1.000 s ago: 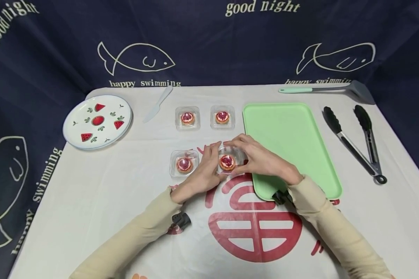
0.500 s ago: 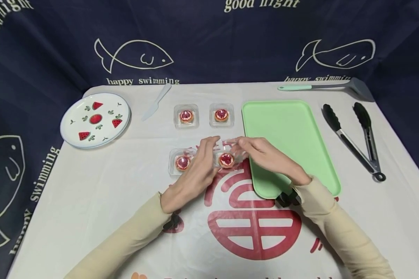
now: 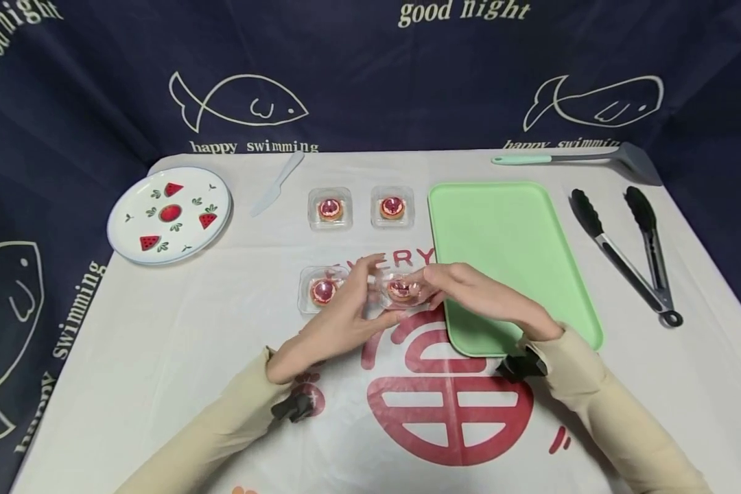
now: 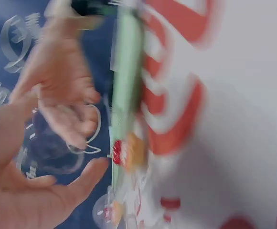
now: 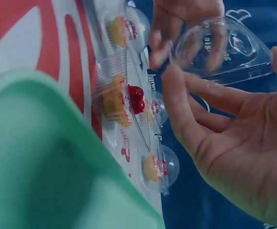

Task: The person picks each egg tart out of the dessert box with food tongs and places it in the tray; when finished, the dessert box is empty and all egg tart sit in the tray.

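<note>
A clear plastic lid [image 5: 236,50] is up off its box, pinched by my right hand [image 3: 478,295] with the thumb and fingers at its edges. Below it, the clear box base [image 5: 100,78] stands on the table with a small tart [image 5: 117,102] topped with red berries. My left hand [image 3: 336,319] is at the left of this box, thumb and fingers spread apart. In the right wrist view its fingers show through the lid; whether they touch it I cannot tell. The left wrist view is blurred.
Several other boxed tarts stand close by: one front left [image 3: 324,291], two behind [image 3: 330,208]. A green tray [image 3: 500,233] lies at right, tongs [image 3: 648,274] and a turner [image 3: 583,159] beyond. A patterned plate [image 3: 188,233] and pale plastic knife [image 3: 278,184] lie at left.
Both hands were around the boxed tart a second ago. The lid has come up off the base, my right hand has shifted slightly right, and my left fingers have spread.
</note>
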`<state>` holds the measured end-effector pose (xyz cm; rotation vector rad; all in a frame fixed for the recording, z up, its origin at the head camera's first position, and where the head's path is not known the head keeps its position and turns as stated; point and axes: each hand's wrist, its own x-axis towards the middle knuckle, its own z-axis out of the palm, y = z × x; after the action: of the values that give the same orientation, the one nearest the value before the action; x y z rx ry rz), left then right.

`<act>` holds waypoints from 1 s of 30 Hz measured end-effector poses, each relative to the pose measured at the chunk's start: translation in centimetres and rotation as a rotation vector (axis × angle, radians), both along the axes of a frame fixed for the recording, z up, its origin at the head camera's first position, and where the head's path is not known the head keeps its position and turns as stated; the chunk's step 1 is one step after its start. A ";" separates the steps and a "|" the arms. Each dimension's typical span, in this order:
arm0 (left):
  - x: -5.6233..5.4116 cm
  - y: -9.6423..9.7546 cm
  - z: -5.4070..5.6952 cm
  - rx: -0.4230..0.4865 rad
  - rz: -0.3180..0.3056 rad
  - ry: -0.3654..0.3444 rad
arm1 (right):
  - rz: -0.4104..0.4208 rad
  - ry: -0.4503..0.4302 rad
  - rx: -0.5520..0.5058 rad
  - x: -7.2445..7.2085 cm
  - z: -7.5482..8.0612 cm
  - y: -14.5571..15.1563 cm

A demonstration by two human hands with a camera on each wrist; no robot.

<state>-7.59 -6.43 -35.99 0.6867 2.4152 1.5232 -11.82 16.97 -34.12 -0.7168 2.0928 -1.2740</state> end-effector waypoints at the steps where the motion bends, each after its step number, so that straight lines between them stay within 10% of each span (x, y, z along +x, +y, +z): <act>1: 0.1 -0.2 0.2 0.046 -0.017 -0.090 | 0.004 0.050 0.020 0.2 0.0 0.1; 4: 0.2 -0.7 0.5 0.137 -0.074 -0.263 | 0.023 0.210 0.097 0.9 -0.1 0.2; 7: 0.4 -1.1 0.5 0.104 -0.099 -0.265 | 0.069 0.312 0.150 1.6 0.0 0.1; 20: 1.7 -0.6 -0.9 -0.408 -0.203 0.281 | 0.100 0.530 0.359 4.8 -0.7 -1.1; 30: 2.2 -0.2 -1.6 -0.531 -0.238 0.358 | 0.127 0.685 0.397 5.3 -2.0 -1.4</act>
<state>-5.41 -6.60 -37.62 1.1360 2.6902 0.6620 -6.55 15.59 -36.09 -1.1886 2.6653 -0.5377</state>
